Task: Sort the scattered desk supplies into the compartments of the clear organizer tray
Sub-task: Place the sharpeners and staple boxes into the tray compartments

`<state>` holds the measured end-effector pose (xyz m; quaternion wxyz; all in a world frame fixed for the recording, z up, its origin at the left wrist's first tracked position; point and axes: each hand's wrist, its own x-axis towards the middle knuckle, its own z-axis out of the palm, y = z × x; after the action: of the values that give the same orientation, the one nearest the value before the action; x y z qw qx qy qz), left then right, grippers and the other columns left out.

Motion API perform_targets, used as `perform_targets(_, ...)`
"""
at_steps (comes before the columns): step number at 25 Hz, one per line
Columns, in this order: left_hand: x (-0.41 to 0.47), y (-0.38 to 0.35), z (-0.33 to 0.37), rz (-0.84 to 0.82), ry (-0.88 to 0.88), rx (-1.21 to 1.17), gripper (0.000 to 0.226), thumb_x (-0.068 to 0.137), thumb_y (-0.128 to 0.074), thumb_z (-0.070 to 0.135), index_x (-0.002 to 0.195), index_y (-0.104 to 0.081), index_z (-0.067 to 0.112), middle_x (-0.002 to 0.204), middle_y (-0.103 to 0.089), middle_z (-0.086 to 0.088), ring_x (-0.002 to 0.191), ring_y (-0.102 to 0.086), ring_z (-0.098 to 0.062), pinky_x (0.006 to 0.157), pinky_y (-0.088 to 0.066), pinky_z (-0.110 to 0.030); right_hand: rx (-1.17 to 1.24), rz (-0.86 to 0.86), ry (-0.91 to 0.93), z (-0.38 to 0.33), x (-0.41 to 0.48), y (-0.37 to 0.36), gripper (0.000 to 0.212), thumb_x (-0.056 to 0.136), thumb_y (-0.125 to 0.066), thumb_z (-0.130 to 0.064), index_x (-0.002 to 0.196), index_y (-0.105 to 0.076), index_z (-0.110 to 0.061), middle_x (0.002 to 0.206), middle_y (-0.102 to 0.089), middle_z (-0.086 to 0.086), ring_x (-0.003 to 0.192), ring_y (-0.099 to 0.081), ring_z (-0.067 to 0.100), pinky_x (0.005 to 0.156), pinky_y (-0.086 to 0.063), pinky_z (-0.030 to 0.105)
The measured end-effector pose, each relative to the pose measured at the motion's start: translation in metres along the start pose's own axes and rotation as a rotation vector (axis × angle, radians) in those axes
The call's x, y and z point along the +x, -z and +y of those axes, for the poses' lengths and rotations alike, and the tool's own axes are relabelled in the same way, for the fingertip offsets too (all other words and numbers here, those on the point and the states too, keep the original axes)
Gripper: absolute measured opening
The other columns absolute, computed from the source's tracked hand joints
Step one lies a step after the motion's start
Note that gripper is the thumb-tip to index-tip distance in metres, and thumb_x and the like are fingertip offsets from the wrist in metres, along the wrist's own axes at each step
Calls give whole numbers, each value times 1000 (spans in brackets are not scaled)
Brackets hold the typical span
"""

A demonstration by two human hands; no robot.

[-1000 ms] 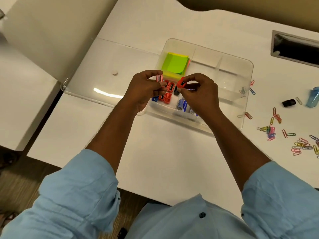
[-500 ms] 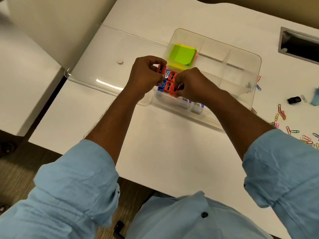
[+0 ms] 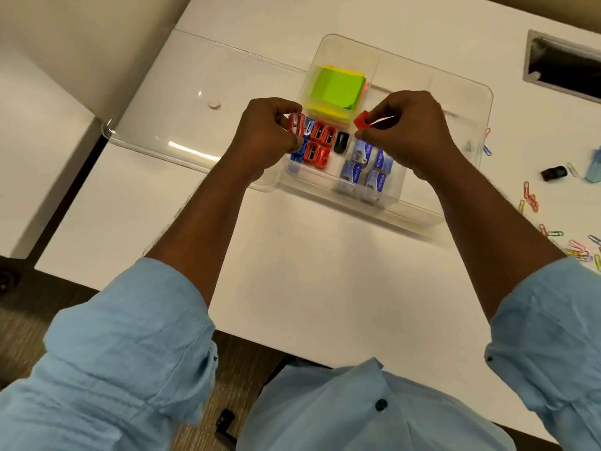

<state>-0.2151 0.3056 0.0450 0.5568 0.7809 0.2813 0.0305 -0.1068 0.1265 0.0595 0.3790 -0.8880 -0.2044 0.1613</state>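
The clear organizer tray (image 3: 461, 83) sits on the white desk. My left hand (image 3: 263, 135) pinches a red pencil sharpener (image 3: 296, 123) at the left edge of the near-left compartment. My right hand (image 3: 409, 128) pinches another red sharpener (image 3: 361, 120) just above the tray. Red, blue and one black sharpener (image 3: 320, 143) lie in rows in that near-left compartment. Small blue staple boxes (image 3: 367, 166) fill the compartment to their right. Green and yellow sticky notes (image 3: 336, 89) lie in the far-left compartment. Coloured paper clips (image 3: 575, 245) are scattered on the desk at the right.
The tray's clear lid (image 3: 182, 102) lies flat to the left of the tray. A black sharpener (image 3: 553, 173) and a light blue object (image 3: 594, 167) rest at the right edge. A dark cable slot (image 3: 566, 71) is cut into the desk at far right.
Both hands were close together over the sharpener compartment. They have since moved apart, each holding a red sharpener, and the right hand has risen toward the sticky notes.
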Motion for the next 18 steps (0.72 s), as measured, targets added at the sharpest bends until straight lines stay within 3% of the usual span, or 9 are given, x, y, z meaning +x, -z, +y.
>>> perform_targets(3,3,2,1,-67,-111,248,45,76,-71,-1,120,-62,7,101,-64,-13,81,-58,-16,74,-52,-27,-147,-168,126,-5,-8,-12,25,71,-82,-19,93,-72,-9,91,-73,2,78,-68,8,70,-53,14)
perform_targets(6,6,3,6,-143,-205,530,37,80,-69,7,116,-64,10,108,-66,-11,82,-54,-15,76,-44,-26,-352,-309,273,-12,-3,-28,26,72,-80,-18,96,-72,-11,97,-69,8,83,-65,18,76,-55,29)
perform_targets(8,8,1,8,-181,-240,640,34,81,-66,6,115,-65,10,110,-66,-12,86,-57,-20,79,-46,-28,-468,-366,374,-16,6,-37,22,76,-76,-17,97,-72,-11,95,-68,9,78,-61,21,71,-51,29)
perform_targets(11,12,0,10,-186,-254,674,33,81,-64,7,114,-65,9,111,-66,-13,88,-59,-24,84,-49,-33,-588,-456,492,-17,16,-44,19,81,-70,-13,99,-73,-9,97,-68,11,78,-59,23,73,-50,31)
perform_targets(14,17,-1,7,-171,-245,673,40,79,-69,8,118,-64,14,115,-63,-12,83,-52,-17,78,-41,-26,-625,-522,505,-13,20,-45,20,81,-69,-10,101,-72,-8,102,-69,11,86,-63,27,80,-53,36)
perform_targets(18,24,-3,5,-168,-224,717,44,79,-71,11,122,-62,18,117,-55,-14,101,-54,-26,78,-34,-24,-648,-567,497,-15,24,-46,22,82,-69,-10,103,-72,-9,103,-69,11,88,-64,27,81,-53,36)
